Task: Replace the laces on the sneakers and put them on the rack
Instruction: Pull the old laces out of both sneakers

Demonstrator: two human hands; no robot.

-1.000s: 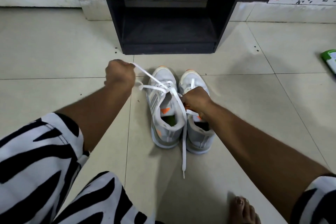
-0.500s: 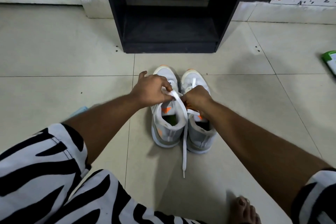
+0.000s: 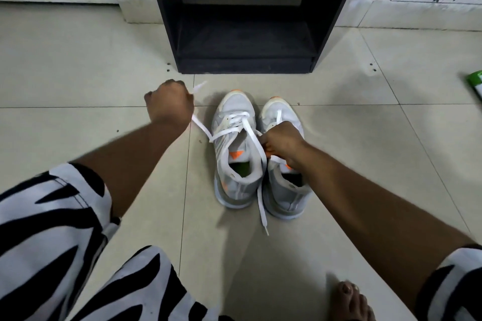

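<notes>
Fingers of left hand (image 3: 169,104) curl round white lace (image 3: 250,135), pulled left of left sneaker (image 3: 236,148); right hand (image 3: 283,142) pinches lace beside it. Sneakers on floor before rack (image 3: 245,15).

Both forearms reach forward, bare below zebra-print sleeves. The left hand (image 3: 169,104) sits left of centre, fist closed, knuckles up — a white lace (image 3: 202,129) runs from under it. The right hand (image 3: 283,142), near centre, is curled too, pinching the lace's other strand.
</notes>
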